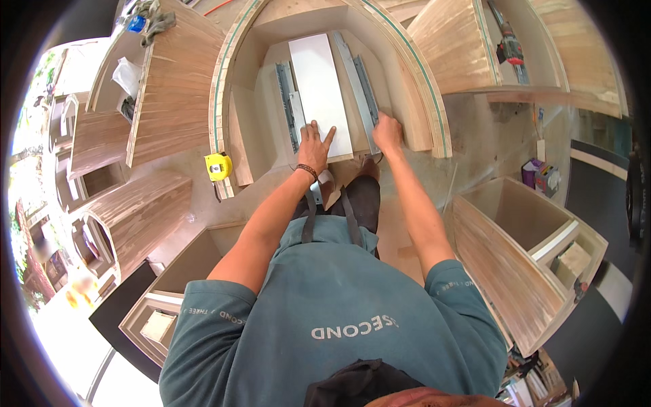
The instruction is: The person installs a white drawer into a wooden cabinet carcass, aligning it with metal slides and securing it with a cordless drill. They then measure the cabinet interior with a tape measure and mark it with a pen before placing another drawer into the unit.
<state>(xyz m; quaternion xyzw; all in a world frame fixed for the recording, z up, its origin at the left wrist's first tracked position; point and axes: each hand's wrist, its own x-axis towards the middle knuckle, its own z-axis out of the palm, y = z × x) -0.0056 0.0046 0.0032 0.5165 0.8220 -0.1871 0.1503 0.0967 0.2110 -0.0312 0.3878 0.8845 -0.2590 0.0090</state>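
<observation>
The centre of the frame shows a white, flat, rectangular panel (317,81) lying lengthwise inside a large, open-fronted wooden cabinet (427,102), whose pale front edges carry a thin green line. Grey metal drawer rails lie on either side of the panel: a left set (291,108) and a right set (358,78), both roughly parallel to it. The left hand (314,148), below a dark braided bracelet (307,169), rests palm down on the panel's lower end; its grip is wide, with thumb and fingers spread. The right hand (388,133) is at the lower end of the right set; its fingers are curled, but whether the grip encloses the metal cannot be told. A yellow tape measure (218,167) lies at the cabinet's lower left corner. In the upper right of the frame, a red-and-black power tool (510,51) rests inside another wooden cabinet (458,51). At the lower right stands an open brown wooden box unit (505,271); above it is a small purple-and-grey carton (540,176).
</observation>
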